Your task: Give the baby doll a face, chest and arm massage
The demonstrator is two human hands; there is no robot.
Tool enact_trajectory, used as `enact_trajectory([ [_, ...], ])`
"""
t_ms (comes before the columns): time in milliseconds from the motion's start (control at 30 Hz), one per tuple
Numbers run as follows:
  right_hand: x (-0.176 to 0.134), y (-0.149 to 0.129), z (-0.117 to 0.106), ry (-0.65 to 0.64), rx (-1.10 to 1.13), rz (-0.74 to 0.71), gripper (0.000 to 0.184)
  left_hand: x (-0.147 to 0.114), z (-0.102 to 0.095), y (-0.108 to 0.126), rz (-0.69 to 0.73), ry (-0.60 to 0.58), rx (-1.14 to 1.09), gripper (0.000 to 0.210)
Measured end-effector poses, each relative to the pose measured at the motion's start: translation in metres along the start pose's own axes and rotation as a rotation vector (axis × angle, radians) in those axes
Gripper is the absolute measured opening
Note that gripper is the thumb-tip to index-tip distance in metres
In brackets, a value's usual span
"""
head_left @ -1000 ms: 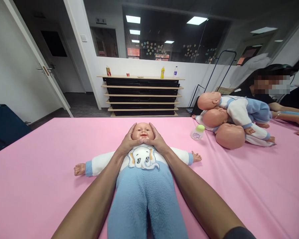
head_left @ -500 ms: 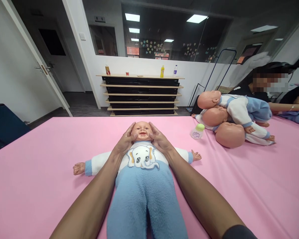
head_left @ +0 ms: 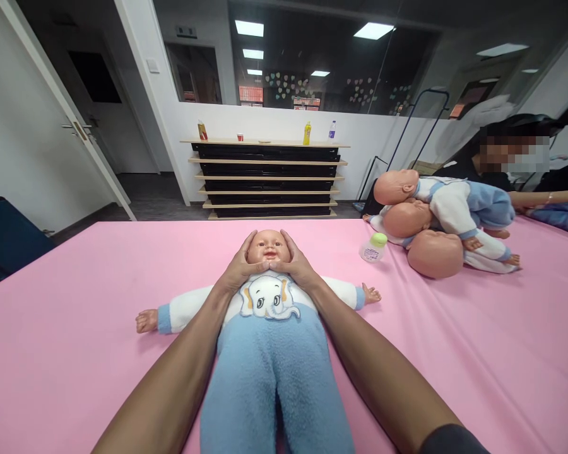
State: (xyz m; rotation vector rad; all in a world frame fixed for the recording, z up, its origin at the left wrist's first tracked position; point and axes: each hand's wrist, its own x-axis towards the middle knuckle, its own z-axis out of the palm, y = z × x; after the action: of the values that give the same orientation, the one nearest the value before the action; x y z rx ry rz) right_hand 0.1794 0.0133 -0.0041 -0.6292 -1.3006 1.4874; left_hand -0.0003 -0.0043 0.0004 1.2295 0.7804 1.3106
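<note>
Head camera view: you have the doll (head_left: 269, 347) on its back in front of you on the pink table (head_left: 76, 353), its head towards the far edge and its legs coming towards you. Your left hand (head_left: 240, 270) cups one side of the doll's head, fingers together along the cheek and temple, thumb laid across under the chin. Your right hand (head_left: 299, 268) mirrors it on the other side, half curled against the head, so the head is held between both your palms. Your two thumb tips come together below the doll's mouth. Its arms stretch out to either side, beyond your forearms, and an elephant patch (head_left: 269, 297) shows on its chest between your wrists.

Off to your right stands a small bottle (head_left: 373, 248) with a green cap, near a pile of dolls (head_left: 449, 203) heaped on one another. Behind that pile is another person (head_left: 468, 154), with an arm reaching forward. Past the table's far edge, a low shelf (head_left: 267, 162) stands against the wall.
</note>
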Motion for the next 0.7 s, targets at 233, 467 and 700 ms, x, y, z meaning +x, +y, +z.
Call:
enact_trajectory([
  [233, 0.004, 0.001, -0.002, -0.088, 0.221, 0.071, 0.105, 0.000, -0.002, 0.000, -0.060, -0.053, -0.185, 0.100],
  [467, 0.000, -0.004, -0.003, -0.140, 0.360, 0.116, 0.094, 0.003, -0.008, -0.003, -0.080, -0.069, -0.308, 0.093],
  [700, 0.005, 0.002, -0.008, -0.117, 0.394, 0.096, 0.074, 0.008, -0.016, -0.009, -0.072, 0.011, -0.389, 0.073],
])
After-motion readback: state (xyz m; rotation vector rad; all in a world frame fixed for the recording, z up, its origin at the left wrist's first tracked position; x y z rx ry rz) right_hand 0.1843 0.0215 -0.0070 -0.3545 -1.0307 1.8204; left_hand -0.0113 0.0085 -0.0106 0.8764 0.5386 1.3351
